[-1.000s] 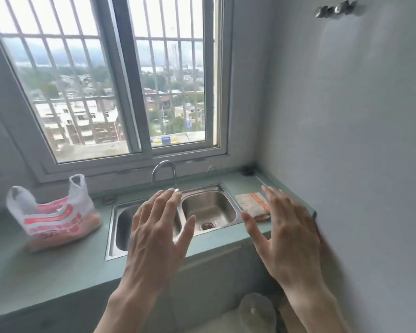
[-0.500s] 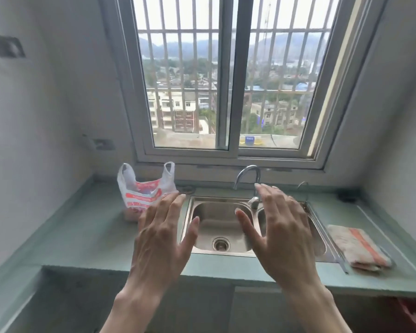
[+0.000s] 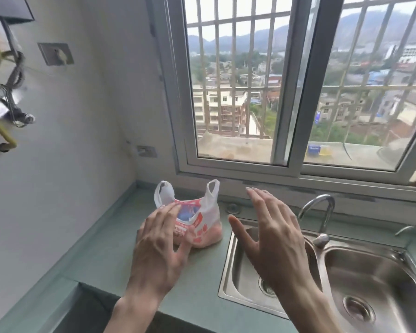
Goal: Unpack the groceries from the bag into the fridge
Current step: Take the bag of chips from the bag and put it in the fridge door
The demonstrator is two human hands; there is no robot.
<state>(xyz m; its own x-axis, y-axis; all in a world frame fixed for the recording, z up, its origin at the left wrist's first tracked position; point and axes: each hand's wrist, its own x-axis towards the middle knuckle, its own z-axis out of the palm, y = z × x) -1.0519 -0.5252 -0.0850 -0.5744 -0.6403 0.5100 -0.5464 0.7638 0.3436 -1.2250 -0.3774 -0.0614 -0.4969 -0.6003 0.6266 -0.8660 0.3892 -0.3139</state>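
A small white plastic bag [image 3: 203,219] with red print stands on the green counter [image 3: 101,251] under the window, its two handles sticking up. Something blue shows inside its mouth. My left hand [image 3: 159,248] hovers in front of the bag with fingers spread and straight, overlapping its left side; I cannot tell whether the fingertips touch it. My right hand [image 3: 271,239] is raised to the right of the bag, over the left sink basin, fingers straight and holding nothing. No fridge is in view.
A steel double sink [image 3: 360,272] with a curved tap [image 3: 322,212] fills the counter's right side. A barred window [image 3: 296,87] runs behind. Pipes and hoses [image 3: 7,97] hang on the left wall. A dark recess [image 3: 87,313] opens at the counter's front left.
The view has swung left, so the bag now sits in the middle. Both hands have moved toward it, the left one reaching in front of the bag.
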